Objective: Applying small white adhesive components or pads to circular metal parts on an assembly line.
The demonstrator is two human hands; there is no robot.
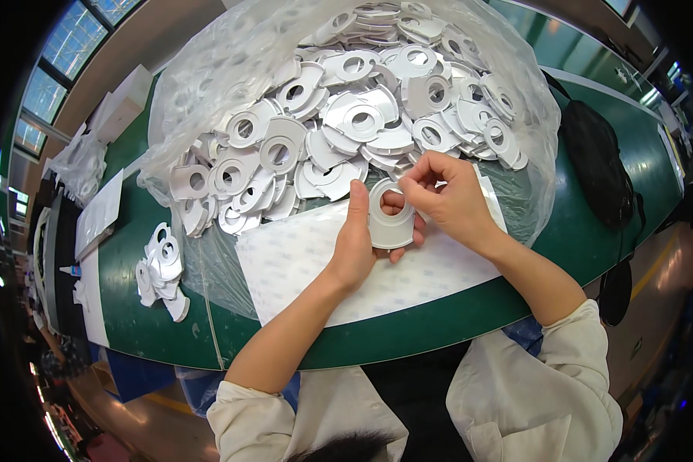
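A white plastic part (393,233) with a large round hole is held above a white printed sheet (308,271). My left hand (359,240) grips it from the left and beneath, with fingertips showing past its right edge and through the hole. At the part's upper right rim, my right hand (453,200) pinches with thumb and forefinger. Whatever lies between those fingertips, if anything, is too small to make out. Just beyond my hands spreads a big heap of similar white parts (362,122), lying on clear plastic sheeting (527,85).
A smaller pile of white parts (160,266) lies on the green table (138,327) at the left. On the right rests a black bag (593,158). A small bottle (71,271) and a bagged flat item (100,206) are at the far left, with a white box (123,104) behind.
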